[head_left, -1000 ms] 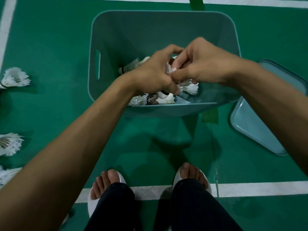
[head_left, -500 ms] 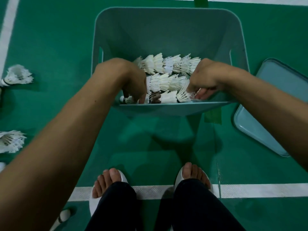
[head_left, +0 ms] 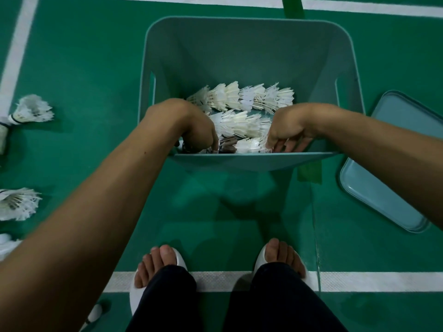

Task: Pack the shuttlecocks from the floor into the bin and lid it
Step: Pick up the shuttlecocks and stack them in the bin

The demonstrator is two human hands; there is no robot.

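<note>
Shuttlecocks (head_left: 239, 104) lie in nested rows inside the bin (head_left: 239, 49), by its near wall. The left hand (head_left: 201, 136) curls among them, grip unclear; the right hand (head_left: 286, 137) rests loose-fingered against a row. Loose shuttlecocks (head_left: 31, 111) wait on the floor (head_left: 96, 68) to the left; the lid (head_left: 405, 113) is off, on the right.

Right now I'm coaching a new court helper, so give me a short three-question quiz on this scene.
1. True or false: the lid is on the bin.
2. Where do unpacked shuttlecocks lie? A: on the floor, to the person's left. B: on the lid. C: on the bin's rim.
3. Fill in: the left hand and the right hand both reach into the ___.
Key: 1 false; 2 A; 3 bin.
</note>
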